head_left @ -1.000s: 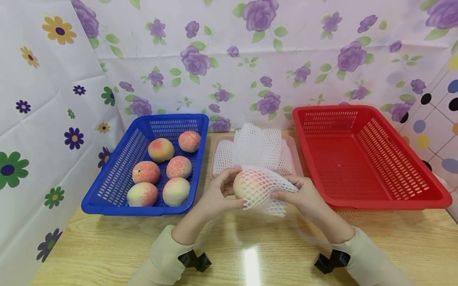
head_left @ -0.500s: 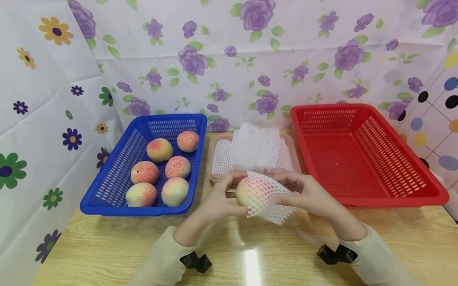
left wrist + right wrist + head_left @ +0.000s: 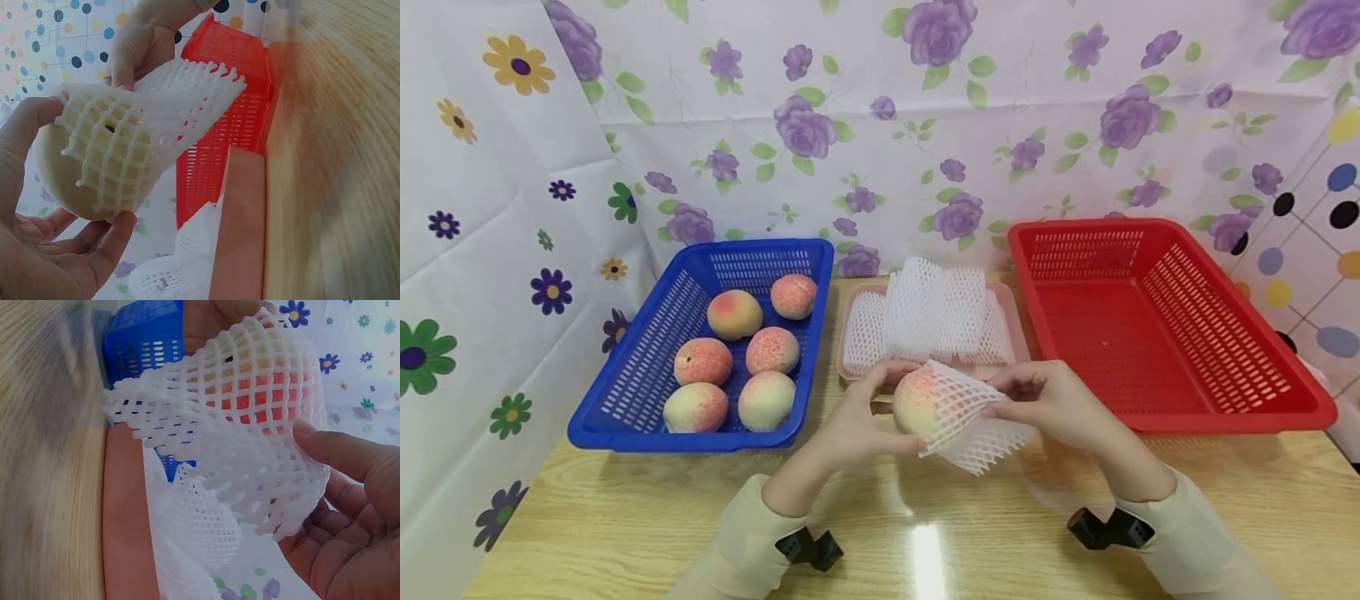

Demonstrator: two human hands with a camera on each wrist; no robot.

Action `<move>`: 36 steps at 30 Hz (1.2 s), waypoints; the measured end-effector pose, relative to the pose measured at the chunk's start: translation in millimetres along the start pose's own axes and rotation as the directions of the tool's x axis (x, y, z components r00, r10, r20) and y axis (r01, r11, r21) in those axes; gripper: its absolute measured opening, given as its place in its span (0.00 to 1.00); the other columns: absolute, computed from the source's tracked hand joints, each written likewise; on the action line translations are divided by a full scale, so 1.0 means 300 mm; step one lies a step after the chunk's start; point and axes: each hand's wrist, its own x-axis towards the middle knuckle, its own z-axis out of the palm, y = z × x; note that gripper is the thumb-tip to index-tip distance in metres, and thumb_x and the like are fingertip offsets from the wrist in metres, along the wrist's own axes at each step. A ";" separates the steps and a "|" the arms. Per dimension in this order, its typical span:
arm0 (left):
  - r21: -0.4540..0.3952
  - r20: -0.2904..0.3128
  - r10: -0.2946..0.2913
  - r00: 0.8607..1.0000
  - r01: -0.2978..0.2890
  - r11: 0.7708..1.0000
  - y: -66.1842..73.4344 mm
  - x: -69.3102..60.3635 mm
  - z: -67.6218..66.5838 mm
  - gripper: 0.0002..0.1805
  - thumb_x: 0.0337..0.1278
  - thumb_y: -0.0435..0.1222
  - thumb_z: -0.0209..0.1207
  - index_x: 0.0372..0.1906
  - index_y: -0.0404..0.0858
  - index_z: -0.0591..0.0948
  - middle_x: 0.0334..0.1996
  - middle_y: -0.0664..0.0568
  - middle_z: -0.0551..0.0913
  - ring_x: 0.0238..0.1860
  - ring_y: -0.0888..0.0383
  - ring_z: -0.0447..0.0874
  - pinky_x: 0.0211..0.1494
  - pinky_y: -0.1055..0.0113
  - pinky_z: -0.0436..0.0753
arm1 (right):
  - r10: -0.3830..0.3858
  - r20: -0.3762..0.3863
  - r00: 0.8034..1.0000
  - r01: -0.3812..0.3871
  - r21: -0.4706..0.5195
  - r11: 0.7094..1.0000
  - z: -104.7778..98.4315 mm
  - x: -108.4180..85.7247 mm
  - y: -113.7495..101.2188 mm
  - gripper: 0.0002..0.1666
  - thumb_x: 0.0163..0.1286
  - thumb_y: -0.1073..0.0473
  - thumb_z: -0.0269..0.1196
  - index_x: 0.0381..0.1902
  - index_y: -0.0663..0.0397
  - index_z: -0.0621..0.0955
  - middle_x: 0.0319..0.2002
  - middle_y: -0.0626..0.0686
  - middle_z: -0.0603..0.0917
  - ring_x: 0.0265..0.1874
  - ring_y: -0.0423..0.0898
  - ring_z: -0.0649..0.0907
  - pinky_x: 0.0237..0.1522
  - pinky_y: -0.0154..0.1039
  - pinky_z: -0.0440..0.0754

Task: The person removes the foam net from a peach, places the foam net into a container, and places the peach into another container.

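Note:
A pale yellow and pink peach is held above the table in my left hand, thumb below and fingers curled around its far side. White foam netting covers the peach's right part, with its loose end hanging to the right. My right hand pinches the netting between thumb and fingers. In the left wrist view the peach shows bare on the side near my palm. Through the mesh, the right wrist view shows the fruit's red patch.
At left stands a blue basket with several peaches. Behind my hands a pink tray bears several white foam nets. A red basket stands at right on the wooden table.
The peach and both hands have shifted slightly right and toward me. More of the peach's left side now shows outside the netting, whose loose end points further right.

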 end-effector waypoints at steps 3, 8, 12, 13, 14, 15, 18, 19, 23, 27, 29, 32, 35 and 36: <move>0.000 -0.019 0.005 1.000 -0.005 1.000 0.008 -0.004 -0.011 0.42 0.35 0.30 0.73 0.63 0.39 0.69 0.56 0.44 0.76 0.51 0.52 0.77 0.54 0.61 0.80 | 0.023 -0.006 1.000 -0.023 -0.002 1.000 -0.009 -0.001 -0.002 0.12 0.53 0.62 0.72 0.35 0.62 0.85 0.31 0.54 0.84 0.28 0.38 0.78 0.29 0.31 0.80; -0.023 -0.029 0.038 0.999 -0.039 0.999 0.023 -0.016 -0.031 0.41 0.37 0.28 0.72 0.63 0.37 0.68 0.57 0.43 0.75 0.53 0.51 0.77 0.57 0.57 0.79 | 0.035 -0.017 0.999 -0.035 -0.011 0.999 -0.024 -0.009 -0.008 0.11 0.54 0.62 0.72 0.35 0.62 0.85 0.31 0.54 0.84 0.28 0.38 0.79 0.29 0.32 0.81; -0.033 -0.052 0.045 0.998 -0.047 0.998 0.031 -0.030 -0.045 0.41 0.38 0.28 0.71 0.63 0.38 0.68 0.57 0.43 0.75 0.55 0.51 0.76 0.59 0.55 0.76 | 0.041 -0.042 0.998 -0.042 -0.020 0.999 -0.040 -0.022 -0.011 0.10 0.55 0.62 0.71 0.35 0.61 0.85 0.29 0.50 0.84 0.26 0.39 0.78 0.29 0.33 0.81; -0.028 -0.062 0.047 0.997 -0.049 0.998 0.032 -0.033 -0.048 0.40 0.38 0.28 0.72 0.63 0.38 0.68 0.56 0.43 0.75 0.55 0.50 0.76 0.59 0.55 0.77 | 0.041 -0.050 0.998 -0.042 -0.021 0.999 -0.046 -0.026 -0.012 0.10 0.56 0.62 0.71 0.35 0.62 0.85 0.28 0.48 0.84 0.26 0.40 0.78 0.28 0.33 0.81; -0.023 -0.074 0.048 0.996 -0.050 0.998 0.032 -0.037 -0.050 0.40 0.37 0.28 0.72 0.63 0.38 0.68 0.56 0.43 0.76 0.54 0.50 0.76 0.58 0.55 0.77 | 0.045 -0.063 0.997 -0.046 -0.019 0.999 -0.052 -0.030 -0.012 0.10 0.56 0.62 0.71 0.35 0.62 0.85 0.28 0.47 0.83 0.26 0.40 0.78 0.28 0.33 0.81; -0.020 -0.084 0.049 0.995 -0.051 0.999 0.033 -0.040 -0.052 0.41 0.37 0.28 0.72 0.63 0.38 0.69 0.56 0.43 0.76 0.53 0.50 0.77 0.57 0.55 0.78 | 0.052 -0.075 0.996 -0.053 -0.015 0.998 -0.058 -0.034 -0.012 0.10 0.56 0.62 0.70 0.35 0.62 0.85 0.27 0.45 0.83 0.26 0.41 0.78 0.28 0.33 0.81; -0.026 -0.104 0.054 0.993 -0.057 0.998 0.034 -0.049 -0.055 0.41 0.37 0.27 0.72 0.62 0.37 0.69 0.55 0.42 0.75 0.52 0.50 0.77 0.55 0.57 0.79 | 0.062 -0.115 0.991 -0.061 0.004 0.998 -0.072 -0.046 -0.006 0.11 0.57 0.62 0.70 0.37 0.62 0.84 0.27 0.42 0.83 0.25 0.41 0.79 0.27 0.33 0.81; -0.037 -0.107 0.053 0.993 -0.057 0.998 0.035 -0.053 -0.054 0.41 0.37 0.27 0.71 0.63 0.37 0.68 0.56 0.41 0.75 0.52 0.49 0.77 0.55 0.58 0.79 | 0.063 -0.131 0.989 -0.063 0.004 0.998 -0.076 -0.051 -0.004 0.11 0.57 0.62 0.70 0.37 0.62 0.85 0.26 0.42 0.83 0.25 0.41 0.78 0.26 0.33 0.80; -0.108 -0.126 0.017 0.992 -0.031 0.994 0.041 -0.070 -0.053 0.41 0.38 0.25 0.70 0.64 0.34 0.66 0.57 0.39 0.72 0.56 0.48 0.74 0.57 0.60 0.79 | 0.049 -0.172 0.984 -0.050 0.004 0.999 -0.085 -0.068 -0.003 0.09 0.58 0.63 0.69 0.36 0.61 0.84 0.24 0.42 0.81 0.23 0.41 0.76 0.23 0.33 0.78; -0.157 -0.180 -0.050 0.982 0.021 0.987 0.050 -0.108 -0.067 0.42 0.39 0.24 0.69 0.65 0.36 0.64 0.60 0.41 0.70 0.59 0.48 0.71 0.59 0.61 0.78 | 0.060 -0.154 0.986 -0.061 -0.001 0.998 -0.087 -0.066 -0.022 0.12 0.59 0.61 0.69 0.39 0.61 0.83 0.26 0.44 0.82 0.24 0.42 0.77 0.24 0.33 0.80; -0.166 -0.208 -0.079 0.975 0.044 0.985 0.050 -0.133 -0.082 0.43 0.39 0.23 0.69 0.65 0.37 0.63 0.60 0.42 0.69 0.60 0.50 0.70 0.59 0.63 0.78 | 0.086 -0.136 0.987 -0.086 0.009 0.996 -0.088 -0.061 -0.036 0.15 0.60 0.59 0.68 0.42 0.62 0.82 0.28 0.44 0.83 0.26 0.42 0.79 0.27 0.33 0.82; -0.171 -0.232 -0.083 0.969 0.044 0.984 0.051 -0.166 -0.107 0.43 0.40 0.21 0.68 0.65 0.36 0.61 0.61 0.43 0.67 0.60 0.50 0.69 0.59 0.68 0.77 | 0.119 -0.119 0.986 -0.118 0.020 0.993 -0.093 -0.055 -0.055 0.17 0.60 0.60 0.68 0.44 0.65 0.80 0.30 0.45 0.84 0.29 0.42 0.82 0.31 0.33 0.84; -0.143 -0.250 -0.078 0.965 0.043 0.989 0.058 -0.194 -0.134 0.44 0.40 0.21 0.67 0.66 0.35 0.59 0.62 0.42 0.66 0.60 0.50 0.69 0.58 0.71 0.76 | 0.141 -0.121 0.983 -0.142 -0.002 0.990 -0.100 -0.051 -0.070 0.19 0.60 0.60 0.69 0.45 0.66 0.79 0.30 0.45 0.84 0.29 0.41 0.83 0.33 0.33 0.84; -0.126 -0.259 -0.080 0.963 0.048 0.991 0.062 -0.202 -0.142 0.44 0.41 0.21 0.67 0.66 0.35 0.59 0.62 0.42 0.66 0.61 0.50 0.68 0.58 0.71 0.76 | 0.148 -0.120 0.982 -0.150 -0.009 0.989 -0.103 -0.047 -0.074 0.19 0.60 0.59 0.69 0.45 0.66 0.79 0.30 0.46 0.84 0.29 0.41 0.83 0.33 0.33 0.84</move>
